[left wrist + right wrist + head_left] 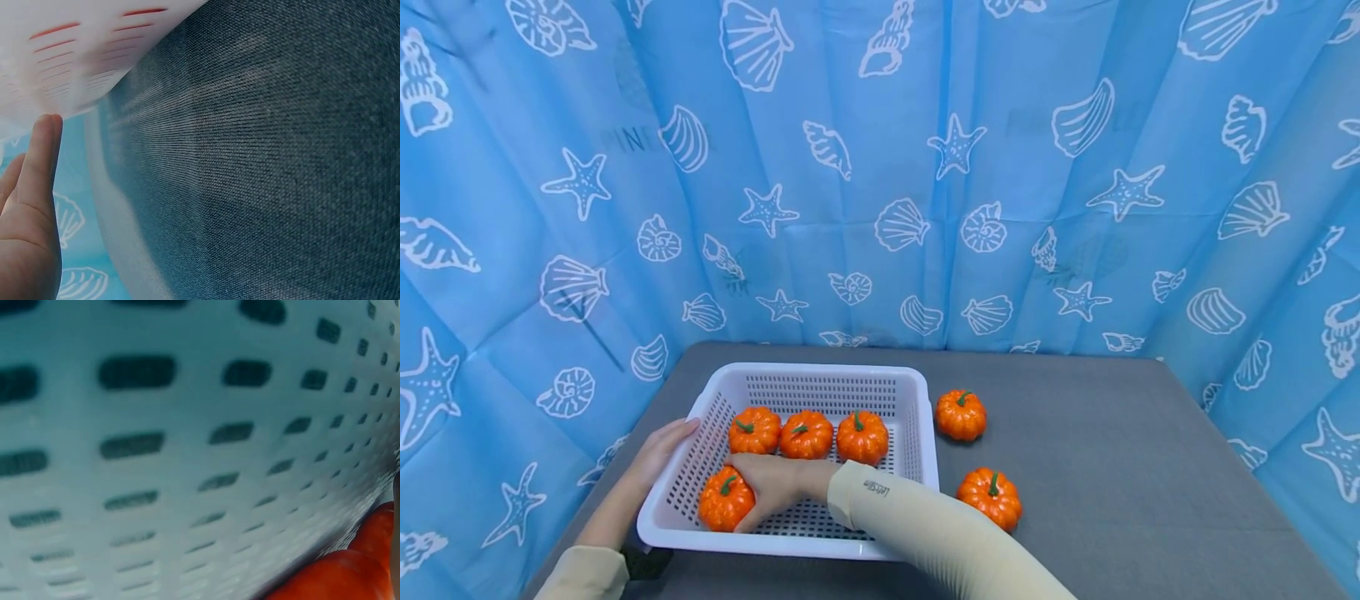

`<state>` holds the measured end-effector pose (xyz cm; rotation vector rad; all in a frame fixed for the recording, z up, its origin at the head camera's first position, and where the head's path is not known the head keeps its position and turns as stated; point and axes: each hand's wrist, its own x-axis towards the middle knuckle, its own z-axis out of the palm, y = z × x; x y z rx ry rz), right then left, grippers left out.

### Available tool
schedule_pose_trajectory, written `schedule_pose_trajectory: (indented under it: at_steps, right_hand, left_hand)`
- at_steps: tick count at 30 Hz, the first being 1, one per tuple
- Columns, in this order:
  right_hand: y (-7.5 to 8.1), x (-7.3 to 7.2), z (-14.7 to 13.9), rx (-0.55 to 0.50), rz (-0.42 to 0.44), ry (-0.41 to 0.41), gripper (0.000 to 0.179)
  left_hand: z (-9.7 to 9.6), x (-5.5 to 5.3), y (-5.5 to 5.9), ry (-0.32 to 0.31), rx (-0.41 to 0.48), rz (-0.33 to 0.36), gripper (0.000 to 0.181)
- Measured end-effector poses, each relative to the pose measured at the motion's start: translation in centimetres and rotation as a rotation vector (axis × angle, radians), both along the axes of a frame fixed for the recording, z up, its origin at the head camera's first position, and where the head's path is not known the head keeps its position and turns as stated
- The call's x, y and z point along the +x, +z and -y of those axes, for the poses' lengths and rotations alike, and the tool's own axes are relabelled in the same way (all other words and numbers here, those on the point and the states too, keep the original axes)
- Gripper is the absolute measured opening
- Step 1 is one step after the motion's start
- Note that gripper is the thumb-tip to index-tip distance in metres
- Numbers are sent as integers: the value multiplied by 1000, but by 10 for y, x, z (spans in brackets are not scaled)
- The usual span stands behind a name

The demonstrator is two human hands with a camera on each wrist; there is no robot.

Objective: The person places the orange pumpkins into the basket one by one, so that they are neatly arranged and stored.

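Observation:
A white perforated plastic basket [790, 543] holds several small orange pumpkins with green stems. Reaching into it, my right hand [771, 485] grips the pumpkin [724, 500] in the near left corner, thumb and fingers around its right side. Behind that hand, three pumpkins stand in a row: a left one [754, 430], a middle one [807, 434] and a right one [862, 437]. My left hand [658, 450] rests against the basket's left side at the rim. In the left wrist view, the fingers [39, 153] are straight against the basket's slotted outer wall [94, 53].
Right of the basket, a far pumpkin [961, 416] and a nearer pumpkin [991, 498] sit on the grey cloth-covered table [1120, 467]. The nearer one is close to my right sleeve [940, 525]. A blue seashell-print curtain [880, 183] hangs behind and on both sides.

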<state>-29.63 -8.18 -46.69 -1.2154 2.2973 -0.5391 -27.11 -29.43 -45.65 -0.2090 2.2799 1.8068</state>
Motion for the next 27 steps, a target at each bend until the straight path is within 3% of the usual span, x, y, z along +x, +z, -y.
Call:
schedule_pose_trajectory:
  at_steps: [16, 27]
  right_hand:
    - [4, -5, -5, 29, 38, 5, 96]
    - [14, -3, -3, -4, -27, 27, 97]
  left_hand:
    - [-1, 1, 0, 2, -9, 1, 60]
    - [-1, 1, 1, 5, -28, 10, 62]
